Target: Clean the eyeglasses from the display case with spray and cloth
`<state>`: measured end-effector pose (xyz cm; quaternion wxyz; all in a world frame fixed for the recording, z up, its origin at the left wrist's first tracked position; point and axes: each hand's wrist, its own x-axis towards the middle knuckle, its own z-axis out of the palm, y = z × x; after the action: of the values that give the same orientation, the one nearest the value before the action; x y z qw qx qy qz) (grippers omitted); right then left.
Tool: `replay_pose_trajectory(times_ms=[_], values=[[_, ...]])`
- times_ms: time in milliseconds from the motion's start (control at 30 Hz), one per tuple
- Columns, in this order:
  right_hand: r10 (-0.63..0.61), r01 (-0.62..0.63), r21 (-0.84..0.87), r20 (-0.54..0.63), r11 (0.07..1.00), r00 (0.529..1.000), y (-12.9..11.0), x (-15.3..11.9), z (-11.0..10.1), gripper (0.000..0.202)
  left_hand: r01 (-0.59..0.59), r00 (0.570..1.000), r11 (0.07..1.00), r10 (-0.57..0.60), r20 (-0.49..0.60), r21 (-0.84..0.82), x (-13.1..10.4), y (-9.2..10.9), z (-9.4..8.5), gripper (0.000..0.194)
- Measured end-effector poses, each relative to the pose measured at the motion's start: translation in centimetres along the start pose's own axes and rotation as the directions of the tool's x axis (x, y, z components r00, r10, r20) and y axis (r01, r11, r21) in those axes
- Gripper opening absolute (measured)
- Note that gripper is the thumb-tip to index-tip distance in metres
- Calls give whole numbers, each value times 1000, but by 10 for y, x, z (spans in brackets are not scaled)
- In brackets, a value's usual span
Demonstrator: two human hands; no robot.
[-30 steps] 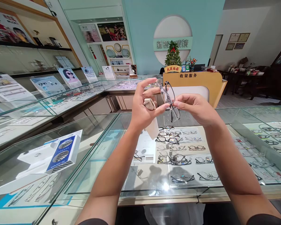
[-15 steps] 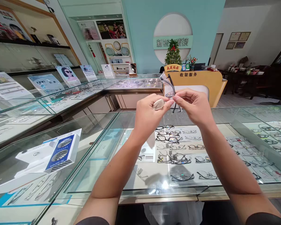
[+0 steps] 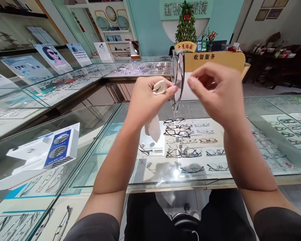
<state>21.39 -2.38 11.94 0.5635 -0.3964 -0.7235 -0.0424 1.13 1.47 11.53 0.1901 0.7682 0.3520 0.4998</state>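
Observation:
My left hand (image 3: pixel 150 97) pinches a pair of eyeglasses (image 3: pixel 181 78) between thumb and fingers, the frame turned on edge. A pale cleaning cloth (image 3: pixel 153 129) is bunched in the same hand and hangs below it. To the right of the glasses, my right hand (image 3: pixel 219 90) is raised and slightly blurred. Its fingers are loosely curled with a small gap to the thumb, and nothing shows in them. Below both hands, rows of eyeglasses (image 3: pixel 183 153) lie inside a glass display case (image 3: pixel 102 179).
A white and blue box (image 3: pixel 61 147) stands on the glass at left. More display cases with sign cards (image 3: pixel 51 57) run along the left and back. Beyond them is a yellow counter (image 3: pixel 215 60) bearing a plant (image 3: pixel 186 25). A dark stool (image 3: pixel 185 221) is below, between my legs.
My right hand has let go of the eyeglasses and moved right. My left hand still holds them, now more upright. The view has tilted downward, showing my legs and the stool.

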Motion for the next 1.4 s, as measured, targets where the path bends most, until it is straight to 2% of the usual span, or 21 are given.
replay_pose_trajectory(times_ms=[67,133,200,267,333,367,467,533,633,833,933,1000,1067,1100,1200,1267,1333,1400], values=[[15,-16,-9,-86,1000,996,0,3,-7,19,-8,987,993,-11,158,115,0,0,-3,20],[9,-8,5,-133,1000,991,0,5,-10,23,-36,934,967,-58,353,253,0,0,-2,16],[9,-6,20,-142,1000,990,-2,5,-11,24,-100,827,921,-134,546,376,0,-4,6,14],[17,-14,25,-125,1000,992,-4,5,-11,23,-177,690,869,-225,688,462,0,-11,19,11],[36,-34,26,-95,999,995,-7,4,-11,24,-233,576,817,-320,752,527,-2,-20,35,15],[44,-43,25,-76,999,996,-7,4,-11,25,-250,539,791,-365,759,558,-4,-24,44,21],[63,-62,27,-36,998,997,-8,4,-14,28,-289,457,726,-468,756,624,-11,-34,68,36],[61,-60,34,-35,998,998,-9,4,-16,27,-311,418,696,-512,751,647,-14,-38,79,42],[70,-68,32,-46,997,997,-10,5,-18,28,-314,382,661,-570,728,682,-16,-39,89,43],[80,-80,7,-34,997,996,-13,4,-18,30,-330,349,627,-613,709,705,-15,-40,97,41],[64,-63,20,-33,998,997,-12,3,-18,28,-341,355,608,-623,697,717,-15,-37,95,41],[55,-54,19,-41,998,998,-11,2,-19,28,-327,378,601,-624,684,729,-17,-33,91,38],[64,-64,-5,-29,998,998,-11,2,-20,28,-306,395,628,-600,696,715,-21,-26,88,30],[72,-72,-19,-23,997,997,-11,2,-20,28,-298,390,653,-582,713,696,-23,-23,87,26],[87,-87,-32,-2,996,996,-12,2,-22,28,-295,331,712,-549,768,637,-34,-14,93,17],[91,-91,-27,8,995,996,-13,2,-24,28,-314,294,706,-563,772,635,-39,-10,100,18],[100,-99,-34,26,994,995,-15,2,-26,28,-340,283,689,-574,769,640,-43,-8,105,19],[98,-97,-30,28,995,995,-17,2,-28,29,-354,293,688,-562,774,634,-46,-7,107,16]])
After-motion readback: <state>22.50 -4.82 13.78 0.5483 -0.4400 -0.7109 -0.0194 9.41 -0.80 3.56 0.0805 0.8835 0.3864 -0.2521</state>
